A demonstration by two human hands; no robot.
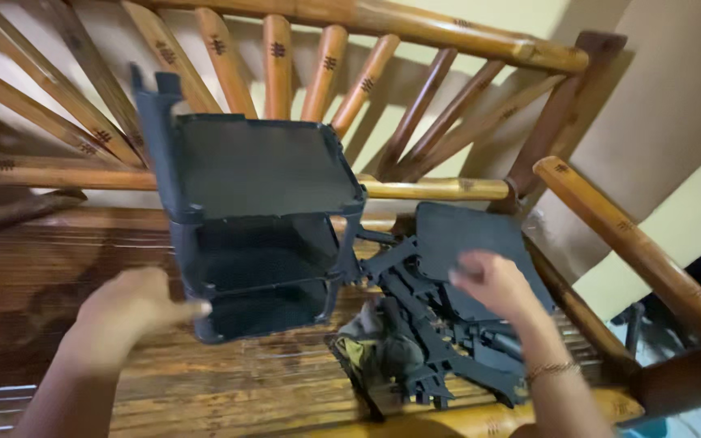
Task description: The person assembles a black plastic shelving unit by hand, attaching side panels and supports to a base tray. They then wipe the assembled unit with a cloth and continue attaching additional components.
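A dark plastic shelf rack (pixel 257 223) with stacked tiers stands tilted on a bamboo bench seat (pixel 58 268). My left hand (pixel 127 312) is at the rack's lower left corner, fingers pointing toward it; contact is blurred. My right hand (pixel 492 284) reaches into a pile of loose dark plastic parts (pixel 448 341) to the right of the rack, fingers curled over a flat dark shelf panel (pixel 468 235). A bracelet is on my right wrist.
The bench has a fan-shaped bamboo backrest (pixel 302 65) behind the rack and a bamboo armrest (pixel 634 243) on the right. A crumpled olive-and-dark bag or cloth (pixel 375 349) lies under the loose parts. A pale wall is behind.
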